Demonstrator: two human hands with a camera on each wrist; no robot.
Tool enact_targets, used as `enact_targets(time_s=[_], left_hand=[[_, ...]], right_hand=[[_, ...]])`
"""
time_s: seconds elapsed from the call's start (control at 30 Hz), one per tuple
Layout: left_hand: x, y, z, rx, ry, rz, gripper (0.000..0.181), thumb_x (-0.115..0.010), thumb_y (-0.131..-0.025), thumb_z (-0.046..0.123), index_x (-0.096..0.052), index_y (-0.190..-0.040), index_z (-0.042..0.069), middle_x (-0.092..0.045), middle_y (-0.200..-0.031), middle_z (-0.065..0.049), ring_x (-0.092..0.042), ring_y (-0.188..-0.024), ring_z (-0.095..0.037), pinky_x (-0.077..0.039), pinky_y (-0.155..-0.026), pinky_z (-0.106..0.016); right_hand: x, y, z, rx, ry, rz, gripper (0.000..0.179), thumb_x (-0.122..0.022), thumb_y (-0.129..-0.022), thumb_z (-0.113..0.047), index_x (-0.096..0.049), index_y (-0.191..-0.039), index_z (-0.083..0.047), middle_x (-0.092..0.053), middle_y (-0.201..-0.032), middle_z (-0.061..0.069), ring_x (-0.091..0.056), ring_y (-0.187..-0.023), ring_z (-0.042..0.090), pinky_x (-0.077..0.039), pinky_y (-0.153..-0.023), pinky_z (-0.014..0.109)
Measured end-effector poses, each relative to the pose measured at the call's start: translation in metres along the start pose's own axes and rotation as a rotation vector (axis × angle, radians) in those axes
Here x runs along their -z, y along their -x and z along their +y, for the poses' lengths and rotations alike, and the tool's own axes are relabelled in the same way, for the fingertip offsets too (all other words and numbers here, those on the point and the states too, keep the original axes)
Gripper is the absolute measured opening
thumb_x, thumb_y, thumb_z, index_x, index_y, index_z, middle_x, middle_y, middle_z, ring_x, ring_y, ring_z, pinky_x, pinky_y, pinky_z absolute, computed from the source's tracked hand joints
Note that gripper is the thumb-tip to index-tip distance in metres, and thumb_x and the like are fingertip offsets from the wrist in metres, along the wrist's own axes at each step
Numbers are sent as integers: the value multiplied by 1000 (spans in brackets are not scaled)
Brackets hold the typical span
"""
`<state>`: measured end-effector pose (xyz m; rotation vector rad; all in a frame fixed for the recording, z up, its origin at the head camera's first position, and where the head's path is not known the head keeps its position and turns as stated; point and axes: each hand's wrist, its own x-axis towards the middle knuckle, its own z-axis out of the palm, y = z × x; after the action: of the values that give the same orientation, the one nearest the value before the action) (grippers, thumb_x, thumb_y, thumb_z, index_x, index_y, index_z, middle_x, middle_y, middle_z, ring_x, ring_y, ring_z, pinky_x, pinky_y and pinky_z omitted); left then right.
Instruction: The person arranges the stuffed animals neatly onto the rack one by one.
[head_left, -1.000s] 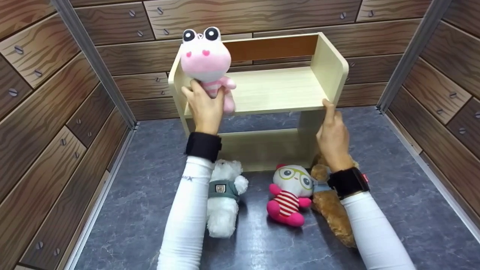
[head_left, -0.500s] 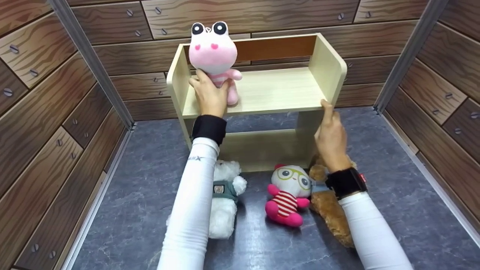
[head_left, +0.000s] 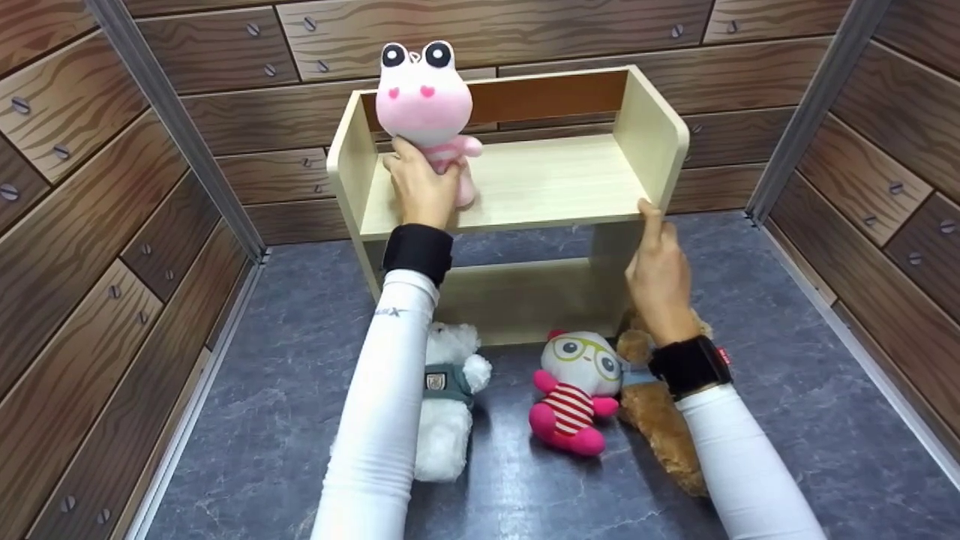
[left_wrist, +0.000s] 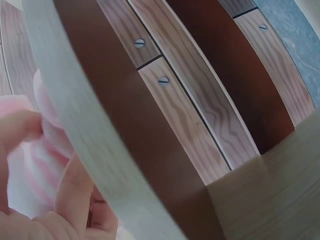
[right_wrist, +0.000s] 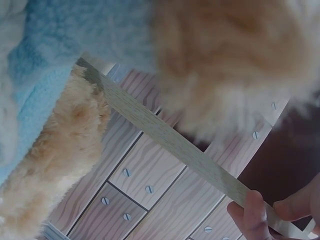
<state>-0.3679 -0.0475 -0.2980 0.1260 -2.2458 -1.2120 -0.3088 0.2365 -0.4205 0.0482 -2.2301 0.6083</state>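
Observation:
A pink plush toy [head_left: 424,109] with big round eyes and heart-shaped nostrils stands upright at the left end of the shelf unit's upper board [head_left: 555,176]. My left hand [head_left: 424,184] grips it round its striped body; the left wrist view shows fingers [left_wrist: 75,195] curled against the pink stripes [left_wrist: 42,165]. At the right end, my right hand [head_left: 660,274] holds the pale wooden shelf unit [head_left: 652,139] by its front edge. In the right wrist view, the thumb and fingers [right_wrist: 255,210] pinch the side panel's edge [right_wrist: 170,140].
On the floor before the shelf lie a white plush bear [head_left: 444,439] in a green top, a pink-and-white panda doll [head_left: 574,405] with glasses, and a brown plush toy [head_left: 660,427] partly under my right arm. Wood-patterned walls [head_left: 97,300] enclose the floor.
My left hand has moved the pink plush toy a little right and further in over the upper board. My right hand keeps its hold on the shelf edge.

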Motion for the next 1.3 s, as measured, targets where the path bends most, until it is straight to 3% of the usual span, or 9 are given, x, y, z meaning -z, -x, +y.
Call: enact_targets(time_s=[0.13,0.37,0.77,1.03,1.3], left_hand=[[-1,-4,4,3,0,-27,68,-77,-86,20,-39,-137,-1,-54,-122,-25,-59,-115,-35,-48,-98,-43],[-6,-14,6,-53,9,-28,54,-75,-87,12,-43,-129,-3,-65,-116,-23,-63,-115,-33,-46,-102,-39],[-12,-31,3,-35,-15,-19,55,-79,-85,16,-47,-125,-4,-67,-117,-24,-65,-112,-31,-47,-100,-37],[-10,-38,0,-34,-22,-22,56,-80,-83,15,-48,-125,-6,-66,-117,-25,-66,-111,-33,-49,-98,-38],[-13,-41,-2,-28,-26,-37,45,-75,-85,9,-54,-122,-6,-61,-121,-24,-60,-118,-33,-45,-103,-36]], right_hand=[[0,-1,1,14,2,7,66,-51,-80,19,-40,-137,-13,-57,-99,35,-58,-67,51,-49,-52,58],[0,0,2,33,-10,12,66,-51,-79,20,-40,-137,-11,-56,-98,36,-58,-67,51,-50,-53,57],[-1,1,4,57,-17,37,67,-51,-79,20,-41,-138,-11,-56,-95,35,-57,-64,50,-50,-52,57],[0,3,1,26,3,14,68,-52,-79,20,-41,-138,-12,-56,-93,33,-57,-63,49,-50,-50,56],[0,2,2,26,1,11,70,-52,-78,21,-40,-139,-12,-56,-93,33,-57,-63,48,-50,-49,55]])
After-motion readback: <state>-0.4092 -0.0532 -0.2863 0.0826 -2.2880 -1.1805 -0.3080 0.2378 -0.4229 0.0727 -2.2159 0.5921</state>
